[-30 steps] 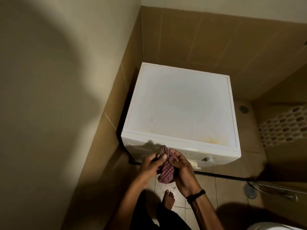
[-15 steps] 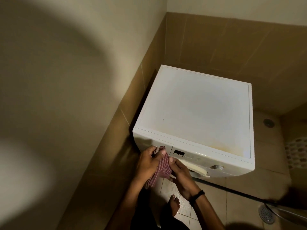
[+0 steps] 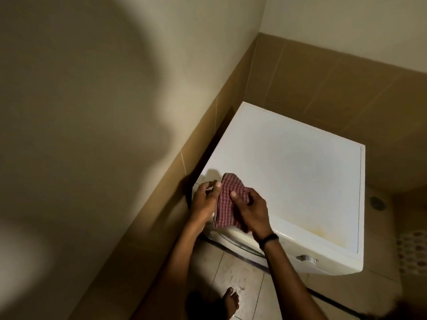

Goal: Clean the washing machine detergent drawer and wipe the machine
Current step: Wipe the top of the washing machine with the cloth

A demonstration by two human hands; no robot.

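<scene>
A white washing machine [image 3: 300, 172] stands in the tiled corner, seen from above, with a yellowish stain near its front right top. Both hands hold a red-and-white checked cloth [image 3: 227, 202] over the machine's front left corner. My left hand [image 3: 204, 204] pinches the cloth's left edge with thumb and fingers. My right hand [image 3: 250, 211] grips the cloth from the right, thumb on top. The detergent drawer is hidden behind my hands and the cloth. A round dial [image 3: 306, 258] shows on the front panel at the right.
A plain wall with a brown tiled base [image 3: 161, 204] runs close along the machine's left side. Tiled floor [image 3: 238, 273] lies below, with my bare foot [image 3: 231, 301] on it. A floor drain [image 3: 377, 202] sits right of the machine.
My hands have risen with the cloth from the front panel to the machine's front left top corner. The view has swung left, so the machine sits further right.
</scene>
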